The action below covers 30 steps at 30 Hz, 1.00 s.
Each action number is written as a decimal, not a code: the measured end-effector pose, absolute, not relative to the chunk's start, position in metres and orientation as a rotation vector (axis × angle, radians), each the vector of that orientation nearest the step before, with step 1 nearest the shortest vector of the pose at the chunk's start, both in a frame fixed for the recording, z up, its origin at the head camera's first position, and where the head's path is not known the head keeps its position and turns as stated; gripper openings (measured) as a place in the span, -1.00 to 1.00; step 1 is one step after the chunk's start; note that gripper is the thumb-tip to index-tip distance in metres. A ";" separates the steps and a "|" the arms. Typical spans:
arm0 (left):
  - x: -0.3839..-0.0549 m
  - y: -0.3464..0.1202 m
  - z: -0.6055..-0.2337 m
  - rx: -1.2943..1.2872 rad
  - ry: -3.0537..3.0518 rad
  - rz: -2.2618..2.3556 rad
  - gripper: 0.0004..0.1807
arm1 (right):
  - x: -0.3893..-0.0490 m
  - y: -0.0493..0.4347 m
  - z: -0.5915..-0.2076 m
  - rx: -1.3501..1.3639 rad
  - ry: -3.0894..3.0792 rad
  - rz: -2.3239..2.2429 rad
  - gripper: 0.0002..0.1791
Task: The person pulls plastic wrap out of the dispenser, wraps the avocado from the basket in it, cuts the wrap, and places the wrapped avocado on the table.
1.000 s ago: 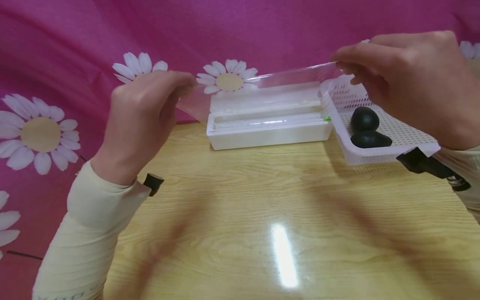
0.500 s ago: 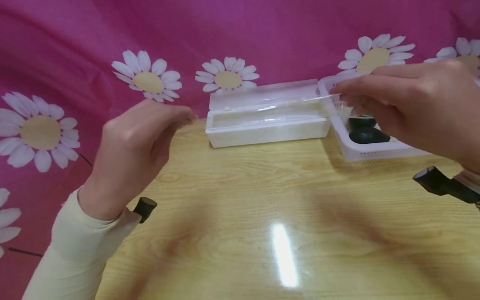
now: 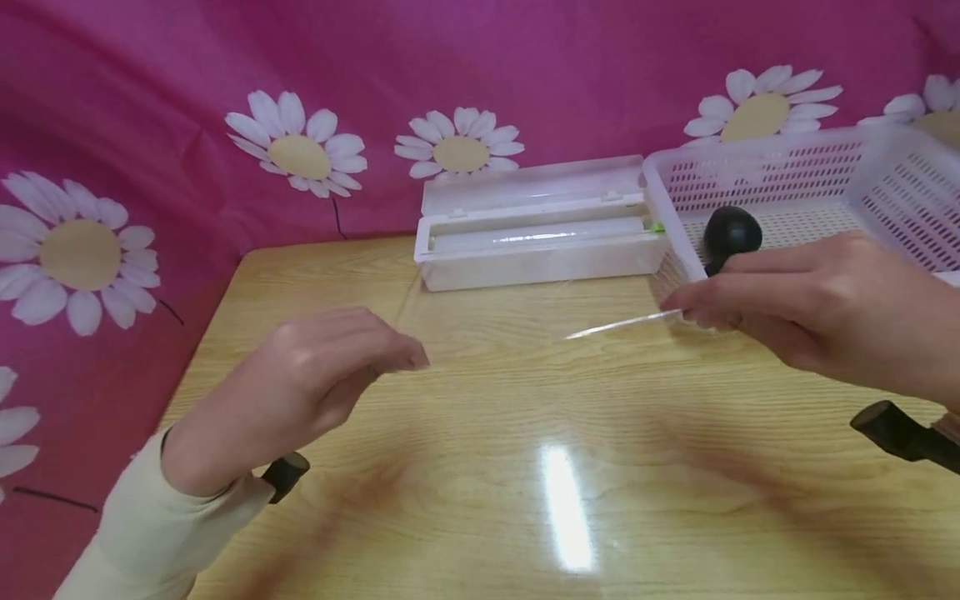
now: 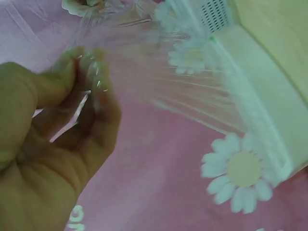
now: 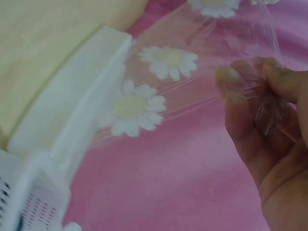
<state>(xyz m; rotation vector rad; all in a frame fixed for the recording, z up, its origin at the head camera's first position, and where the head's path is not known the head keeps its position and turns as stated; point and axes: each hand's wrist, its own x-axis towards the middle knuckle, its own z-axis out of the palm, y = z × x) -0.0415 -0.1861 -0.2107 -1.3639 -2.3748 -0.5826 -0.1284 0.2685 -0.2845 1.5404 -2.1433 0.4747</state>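
Clear plastic wrap (image 3: 622, 323) stretches between the two hands above the table, its edge catching the light. My left hand (image 3: 300, 387) pinches one corner between thumb and fingertips; the left wrist view shows the film (image 4: 144, 72) fanning out in creases. At the other corner, my right hand (image 3: 832, 312) pinches the wrap, with a crumpled bit tucked in the palm in the right wrist view. Behind the sheet lies a long white wrap dispenser box (image 3: 540, 267), lid raised, a roll (image 3: 540, 233) inside. The film runs back from the hands to this box.
A white perforated basket (image 3: 765, 167) stands at the box's right end. Inside it sits a dark rounded fruit (image 3: 732, 231), with another dark shape mostly hidden behind the right hand. A pink flowered cloth (image 3: 570, 75) hangs behind the wooden table (image 3: 465, 467).
Both hands have come down and toward the body, drawing the wrap from above the box to over the table in front of it. The box and basket stay put.
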 end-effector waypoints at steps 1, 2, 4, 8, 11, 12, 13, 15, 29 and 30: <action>-0.041 -0.186 -0.216 -1.397 -2.399 -0.607 -0.67 | -0.120 0.258 -0.275 1.551 -2.147 0.482 -0.69; -0.042 -0.185 -0.221 -1.438 -2.412 -0.637 -0.67 | -0.113 0.252 -0.270 1.557 -2.152 0.486 -0.67; -0.041 -0.184 -0.233 -1.500 -2.447 -0.669 -0.70 | -0.087 0.224 -0.245 1.567 -2.168 0.476 -0.59; -0.040 -0.182 -0.256 -1.562 -2.534 -0.689 -0.78 | -0.075 0.214 -0.258 1.589 -2.178 0.485 -0.52; -0.038 -0.182 -0.269 -1.574 -2.619 -0.710 -0.80 | -0.074 0.215 -0.276 1.610 -2.194 0.507 -0.52; -0.038 -0.182 -0.273 -1.579 -2.641 -0.717 -0.81 | -0.074 0.216 -0.282 1.620 -2.205 0.523 -0.53; -0.038 -0.182 -0.277 -1.587 -2.659 -0.713 -0.82 | -0.074 0.216 -0.287 1.631 -2.224 0.550 -0.54; -0.038 -0.182 -0.285 -1.606 -2.681 -0.697 -0.84 | -0.073 0.217 -0.298 1.638 -2.240 0.547 -0.55; -0.047 -0.169 -0.338 -1.608 -2.931 -0.619 -0.84 | -0.071 0.213 -0.348 1.643 -2.429 0.429 -0.59; -0.047 -0.169 -0.340 -1.602 -2.946 -0.621 -0.84 | -0.071 0.213 -0.349 1.639 -2.437 0.427 -0.69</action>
